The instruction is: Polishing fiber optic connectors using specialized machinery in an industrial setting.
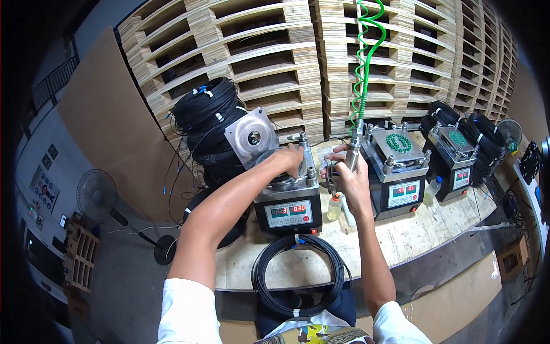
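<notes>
A coil of black cable (299, 275) hangs at the near edge of the wooden counter (412, 235). Behind it stands a black machine (288, 200) with a red display; the left hand (293, 160) rests on its round top plate, fingers bent, gripping nothing that shows. A small clear bottle (334, 207) of pale liquid stands just beside the machine. The right hand (346, 172) is closed around an air gun (355, 143) on a green coiled hose (364, 63). Farther back stand stacked pallets (275, 63).

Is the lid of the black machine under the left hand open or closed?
Open. The square metal lid is tilted up behind the machine, and the left hand reaches onto its exposed top.
</notes>
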The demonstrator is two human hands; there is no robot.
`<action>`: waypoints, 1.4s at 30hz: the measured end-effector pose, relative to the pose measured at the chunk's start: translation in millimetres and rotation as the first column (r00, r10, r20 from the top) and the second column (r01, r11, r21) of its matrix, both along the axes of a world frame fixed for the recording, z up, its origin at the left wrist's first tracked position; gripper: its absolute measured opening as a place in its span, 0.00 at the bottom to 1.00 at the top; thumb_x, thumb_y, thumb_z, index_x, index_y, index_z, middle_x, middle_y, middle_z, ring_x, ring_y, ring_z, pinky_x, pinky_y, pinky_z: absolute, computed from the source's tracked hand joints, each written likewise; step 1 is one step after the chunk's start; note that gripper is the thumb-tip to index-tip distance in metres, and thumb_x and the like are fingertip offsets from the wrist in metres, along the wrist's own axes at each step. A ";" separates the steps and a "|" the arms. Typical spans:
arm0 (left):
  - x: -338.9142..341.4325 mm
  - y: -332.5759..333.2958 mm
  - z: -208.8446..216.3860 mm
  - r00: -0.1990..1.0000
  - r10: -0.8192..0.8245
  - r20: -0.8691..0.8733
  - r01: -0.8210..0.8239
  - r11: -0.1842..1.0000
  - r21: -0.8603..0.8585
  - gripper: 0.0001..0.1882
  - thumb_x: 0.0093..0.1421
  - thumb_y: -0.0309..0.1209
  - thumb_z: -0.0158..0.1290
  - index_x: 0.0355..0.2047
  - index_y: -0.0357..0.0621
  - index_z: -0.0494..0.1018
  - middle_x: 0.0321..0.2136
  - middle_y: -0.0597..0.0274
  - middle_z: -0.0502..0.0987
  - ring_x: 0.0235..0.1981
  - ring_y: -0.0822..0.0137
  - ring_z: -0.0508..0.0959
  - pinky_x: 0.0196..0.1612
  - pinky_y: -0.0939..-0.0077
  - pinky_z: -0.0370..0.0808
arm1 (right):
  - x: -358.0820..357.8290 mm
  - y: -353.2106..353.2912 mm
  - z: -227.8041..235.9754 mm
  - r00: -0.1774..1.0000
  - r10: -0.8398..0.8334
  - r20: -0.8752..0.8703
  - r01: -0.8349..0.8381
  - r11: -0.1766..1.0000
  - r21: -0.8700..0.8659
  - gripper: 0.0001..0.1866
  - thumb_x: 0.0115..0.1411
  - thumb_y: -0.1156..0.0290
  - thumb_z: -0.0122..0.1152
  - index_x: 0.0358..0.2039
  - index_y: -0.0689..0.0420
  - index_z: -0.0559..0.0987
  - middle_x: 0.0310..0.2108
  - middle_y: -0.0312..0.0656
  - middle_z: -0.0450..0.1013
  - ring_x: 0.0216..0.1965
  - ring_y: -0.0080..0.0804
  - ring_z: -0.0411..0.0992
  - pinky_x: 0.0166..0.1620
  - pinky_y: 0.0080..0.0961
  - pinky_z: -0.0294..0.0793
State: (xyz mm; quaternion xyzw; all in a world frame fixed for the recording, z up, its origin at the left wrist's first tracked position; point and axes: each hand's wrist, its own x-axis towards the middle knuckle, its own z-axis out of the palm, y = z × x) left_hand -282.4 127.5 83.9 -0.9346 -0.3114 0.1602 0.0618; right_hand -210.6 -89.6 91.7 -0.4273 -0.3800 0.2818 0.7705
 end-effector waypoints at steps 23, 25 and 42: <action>-105.5 -1.6 8.6 0.701 -0.243 0.671 0.202 0.969 0.141 0.25 0.61 0.24 0.50 0.59 0.54 0.66 0.50 0.38 0.73 0.45 0.38 0.77 0.47 0.48 0.75 | -20.1 15.5 1.2 0.998 0.000 0.062 0.005 0.997 -0.077 0.17 0.61 0.80 0.47 0.52 0.59 0.69 0.32 0.43 0.76 0.32 0.28 0.79 0.34 0.25 0.78; -116.8 -15.0 -1.0 0.588 -0.155 0.794 0.106 0.988 0.114 0.28 0.61 0.23 0.49 0.63 0.53 0.63 0.48 0.38 0.75 0.43 0.37 0.78 0.45 0.47 0.76 | -34.8 28.0 1.8 1.000 -0.009 0.003 0.009 0.999 -0.035 0.16 0.61 0.81 0.47 0.50 0.58 0.69 0.30 0.40 0.75 0.29 0.25 0.77 0.31 0.22 0.76; -126.9 -20.0 -65.2 0.059 0.003 0.998 -0.112 0.994 0.004 0.19 0.70 0.27 0.41 0.60 0.35 0.65 0.47 0.33 0.76 0.46 0.36 0.77 0.44 0.53 0.76 | -95.0 88.5 2.8 0.982 -0.159 0.100 0.152 0.986 0.072 0.12 0.60 0.82 0.50 0.45 0.59 0.69 0.24 0.34 0.68 0.24 0.20 0.72 0.26 0.19 0.70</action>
